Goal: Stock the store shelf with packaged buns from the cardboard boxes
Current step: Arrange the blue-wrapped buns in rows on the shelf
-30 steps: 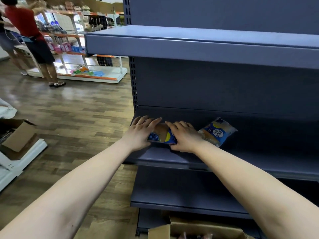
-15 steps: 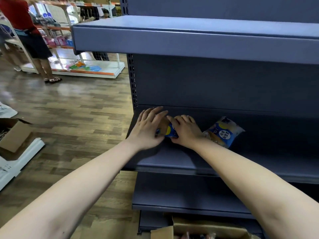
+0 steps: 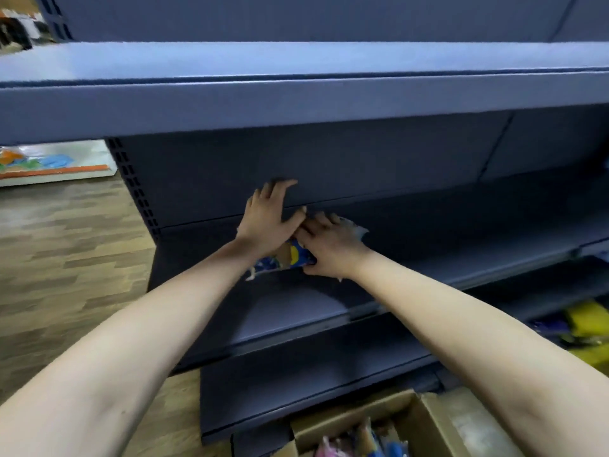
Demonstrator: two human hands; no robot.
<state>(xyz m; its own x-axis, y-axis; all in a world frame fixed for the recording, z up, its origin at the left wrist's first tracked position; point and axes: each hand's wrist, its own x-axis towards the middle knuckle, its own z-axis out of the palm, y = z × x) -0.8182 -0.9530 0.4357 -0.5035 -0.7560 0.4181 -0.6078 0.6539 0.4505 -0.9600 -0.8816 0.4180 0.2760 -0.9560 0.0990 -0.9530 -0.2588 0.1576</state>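
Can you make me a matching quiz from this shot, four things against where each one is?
Things:
1. left hand
2. right hand
3. cardboard box
4. bun packet

Places:
A. on the floor below the shelves, open
B. on the middle shelf, under both hands
C. fingers spread against the shelf's back panel
D. pressing on the packet's right end

Pairs: 1-C, 2-D, 3-A, 4-B

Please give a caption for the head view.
Both hands set a bun pack on the blue shelf.
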